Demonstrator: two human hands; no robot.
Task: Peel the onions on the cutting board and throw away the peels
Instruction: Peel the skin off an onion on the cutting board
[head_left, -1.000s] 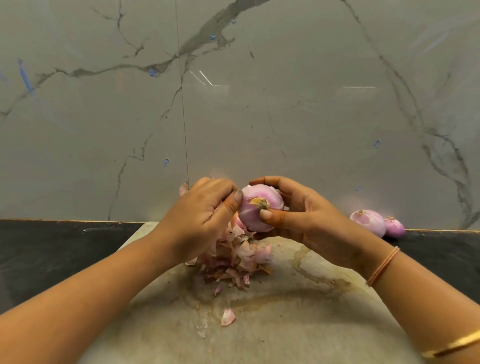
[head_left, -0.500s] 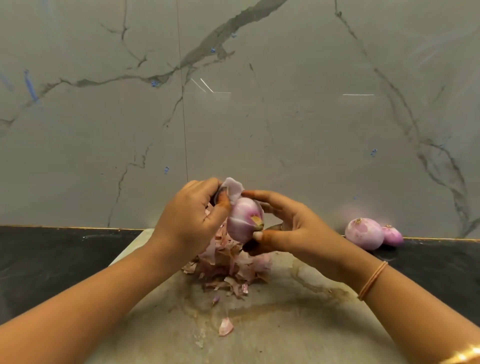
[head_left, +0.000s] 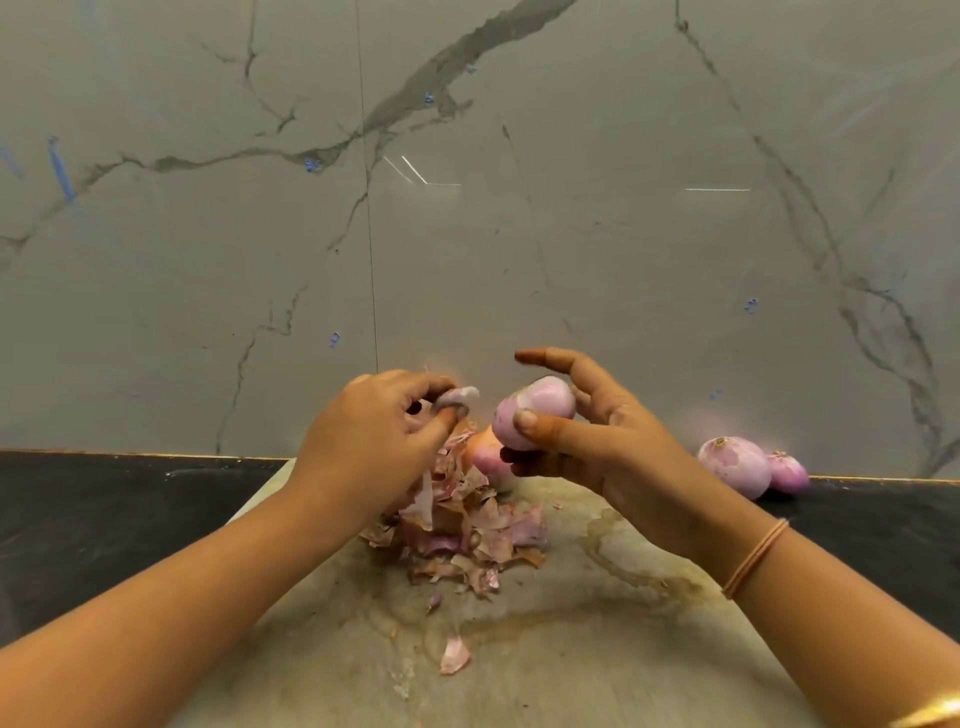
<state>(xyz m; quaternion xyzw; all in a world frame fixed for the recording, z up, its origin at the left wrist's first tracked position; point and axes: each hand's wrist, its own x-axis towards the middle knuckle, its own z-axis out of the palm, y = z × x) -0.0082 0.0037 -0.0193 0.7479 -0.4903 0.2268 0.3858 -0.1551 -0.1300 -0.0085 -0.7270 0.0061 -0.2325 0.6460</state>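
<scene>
- Your left hand (head_left: 374, 431) — thumb and fingertips pinched together on a peel (head_left: 460, 396), just left of the onion.
- Your right hand (head_left: 597, 447) grips the onion (head_left: 535, 410): thumb across its front, lower fingers curled beneath, forefinger straight above it, not touching.
- A second onion (head_left: 485, 460) sits just under those fingers on the board (head_left: 571, 649), against the peel pile (head_left: 467, 525) below your left fingers.
- Two more onions (head_left: 732, 465) — on the counter (head_left: 104, 519), well right of your right hand.

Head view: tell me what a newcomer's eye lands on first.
The pink peeled onion held up in the right hand, mid-frame, beside the left hand pinching a loose peel. Below them, a heap of peels on the cutting board; two more onions sit on the dark counter at right.
</scene>
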